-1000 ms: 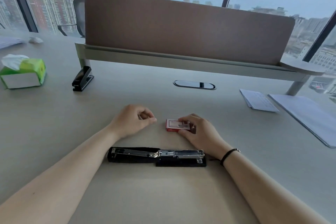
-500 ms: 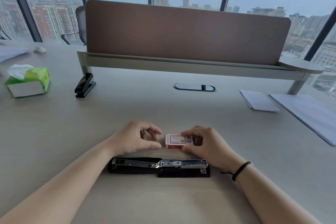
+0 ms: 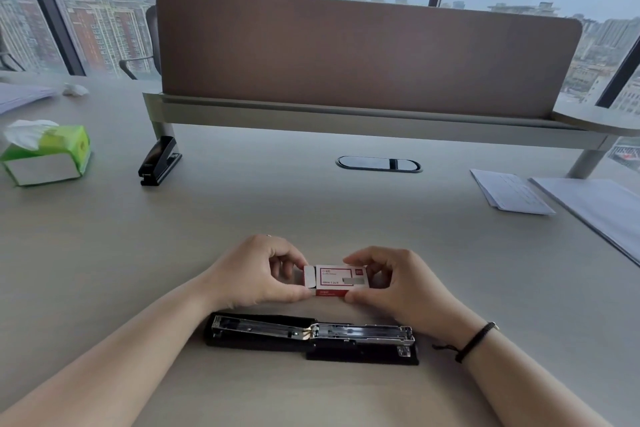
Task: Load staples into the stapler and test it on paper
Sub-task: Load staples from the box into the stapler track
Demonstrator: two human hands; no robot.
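Note:
A small red and white staple box (image 3: 337, 280) is held just above the desk between both hands. My right hand (image 3: 398, 284) grips its right end with fingers above and thumb below. My left hand (image 3: 256, 270) pinches the flap at its left end, which stands open. In front of the hands lies a black stapler (image 3: 311, 336), swung fully open and flat, its metal staple channel facing up. White paper sheets (image 3: 512, 196) lie at the right of the desk.
A second black stapler (image 3: 159, 161) stands at the back left beside a green tissue box (image 3: 45, 152). A brown divider panel (image 3: 363, 55) on a grey shelf crosses the back. A cable grommet (image 3: 379, 164) sits in the middle of the desk.
My left hand has moved right from the desk to the box and taken hold of its left flap. The box has been drawn nearer, and its left end is now open.

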